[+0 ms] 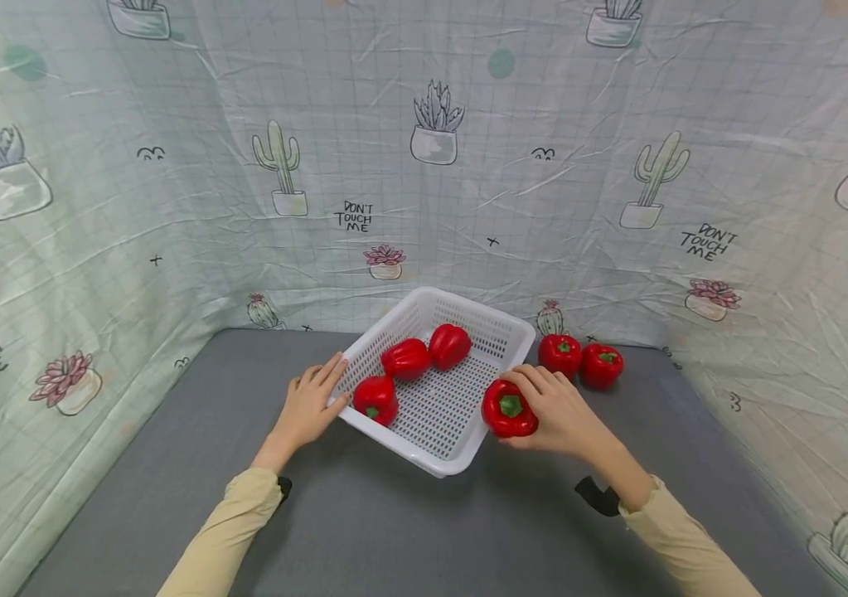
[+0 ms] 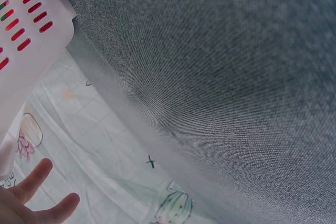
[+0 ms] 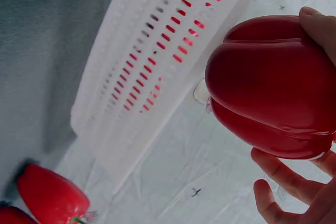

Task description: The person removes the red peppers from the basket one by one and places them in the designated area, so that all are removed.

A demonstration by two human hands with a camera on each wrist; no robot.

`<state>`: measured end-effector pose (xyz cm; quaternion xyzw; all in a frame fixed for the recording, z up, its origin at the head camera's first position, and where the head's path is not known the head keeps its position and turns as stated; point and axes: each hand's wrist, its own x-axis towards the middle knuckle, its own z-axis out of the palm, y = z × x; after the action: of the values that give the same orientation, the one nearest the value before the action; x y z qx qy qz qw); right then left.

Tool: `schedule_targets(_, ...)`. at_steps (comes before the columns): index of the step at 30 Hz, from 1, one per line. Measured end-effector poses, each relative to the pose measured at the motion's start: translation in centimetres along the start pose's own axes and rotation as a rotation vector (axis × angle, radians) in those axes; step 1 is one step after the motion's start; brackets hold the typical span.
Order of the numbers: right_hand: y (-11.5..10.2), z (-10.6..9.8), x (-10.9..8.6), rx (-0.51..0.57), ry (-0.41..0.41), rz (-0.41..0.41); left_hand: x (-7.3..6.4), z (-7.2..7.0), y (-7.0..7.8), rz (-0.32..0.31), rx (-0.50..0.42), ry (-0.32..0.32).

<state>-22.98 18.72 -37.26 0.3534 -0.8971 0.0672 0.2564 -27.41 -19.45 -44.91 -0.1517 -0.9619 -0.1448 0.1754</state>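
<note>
A white perforated plastic basket (image 1: pixel 438 458) stands on the grey table with three red bell peppers inside: one pepper (image 1: pixel 375 400) at its left corner, another pepper (image 1: pixel 405 359) near its middle and a third pepper (image 1: pixel 449 346) behind. My left hand (image 1: pixel 309 404) rests at the basket's left rim; its fingers look extended, and in the left wrist view two fingertips (image 2: pixel 65 208) touch nothing visible. With my right hand (image 1: pixel 554 410) I grip a red bell pepper (image 3: pixel 273 90), its green stem toward me, at the basket's right side.
Two more red bell peppers, one (image 1: pixel 560 356) beside the other (image 1: pixel 602 366), stand on the table (image 1: pixel 409 539) right of the basket near the back edge. A cloth (image 1: pixel 483 215) printed with cacti hangs behind and along both sides.
</note>
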Motion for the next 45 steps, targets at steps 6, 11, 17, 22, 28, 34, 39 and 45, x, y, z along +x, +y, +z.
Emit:
schedule_targets(6, 0.8, 0.0, -1.2, 0.019, 0.012, 0.059, -0.1, -0.1, 0.1, -0.009, -0.001, -0.009)
schedule_targets(11, 1.6, -0.1, -2.3, 0.023, 0.032, 0.108, 0.0, 0.0, 0.1, -0.002, 0.0, 0.005)
schedule_targets(17, 2.8, -0.1, -3.4, 0.017, 0.091, 0.128, 0.0, 0.1, 0.0, 0.001, 0.001, 0.014)
schedule_targets(22, 3.8, 0.2, -4.3, 0.009, 0.118, 0.145, 0.0, 0.1, -0.1, 0.007, 0.005, 0.018)
schedule_targets(28, 4.9, 1.0, -5.1, -0.007, 0.113, 0.176, 0.0, 0.1, -0.1, 0.009, 0.003, 0.014)
schedule_targets(34, 6.0, 1.9, -5.4, -0.003, 0.094, 0.184, 0.0, 0.2, -0.1, 0.009, -0.008, 0.018)
schedule_targets(39, 7.0, 2.7, -5.6, 0.007, 0.08, 0.201, 0.0, 0.2, -0.1, 0.013, -0.003, 0.022)
schedule_targets(45, 8.5, 3.7, -5.7, -0.034, 0.06, 0.219, 0.0, 0.2, -0.1, 0.014, 0.001, 0.016)
